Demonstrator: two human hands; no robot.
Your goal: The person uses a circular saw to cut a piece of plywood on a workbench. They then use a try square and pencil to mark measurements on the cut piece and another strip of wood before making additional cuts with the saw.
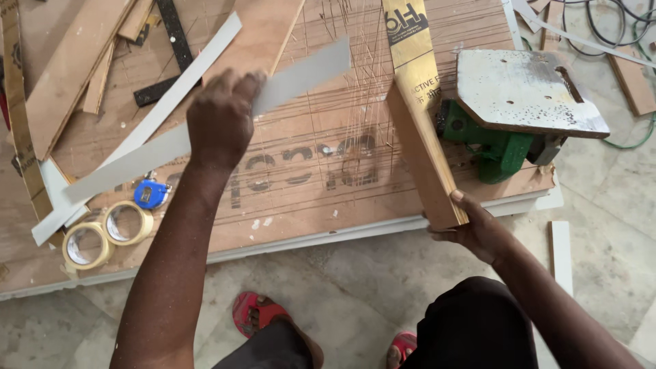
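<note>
My left hand [222,116] grips a long pale grey laminate strip [301,72], held slantwise over the plywood board [328,198]. My right hand [475,229] holds the near end of a wooden plank [424,160], which stands on edge and leans across the board's front edge. The plank's far part carries a gold and black printed face. To the right of the plank, an upturned green circular saw [495,147] lies with its worn metal base plate [526,92] facing up.
Two rolls of masking tape [106,232] and a blue tape measure [151,194] lie at the board's left. A second white strip [147,126], wood offcuts, and a black square [171,48] sit behind. Cables [615,27] coil on the tiled floor at right. My red sandals [256,311] show below.
</note>
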